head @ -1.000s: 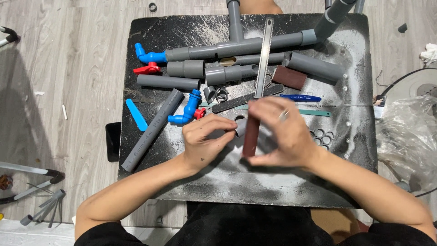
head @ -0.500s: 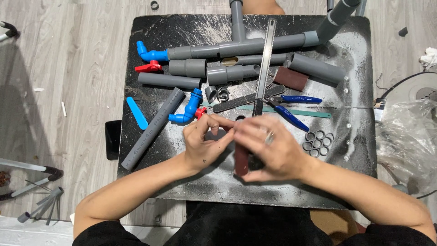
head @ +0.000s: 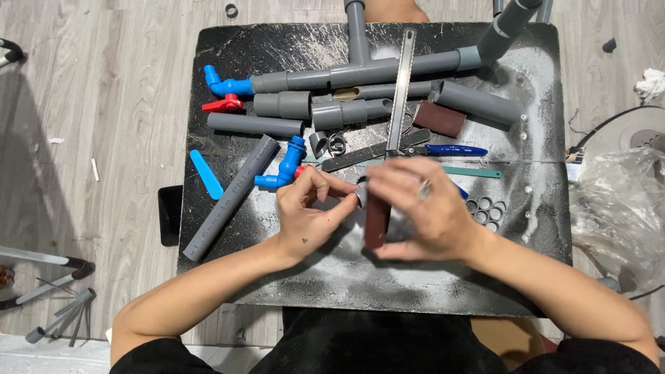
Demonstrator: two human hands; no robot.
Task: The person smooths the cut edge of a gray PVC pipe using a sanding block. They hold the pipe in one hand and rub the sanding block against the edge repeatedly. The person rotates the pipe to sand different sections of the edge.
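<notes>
Black desk [head: 228,52], dusted with white powder, stands on pale grey plank floor [head: 97,90]. Near the front centre, right hand [head: 422,211] is closed around a dark brown block [head: 376,220]; left hand [head: 308,215] pinches a small grey piece [head: 361,196] against its top. Grey pipes [head: 360,73], metal ruler [head: 400,90], blue elbow fitting [head: 280,170] lie behind.
</notes>
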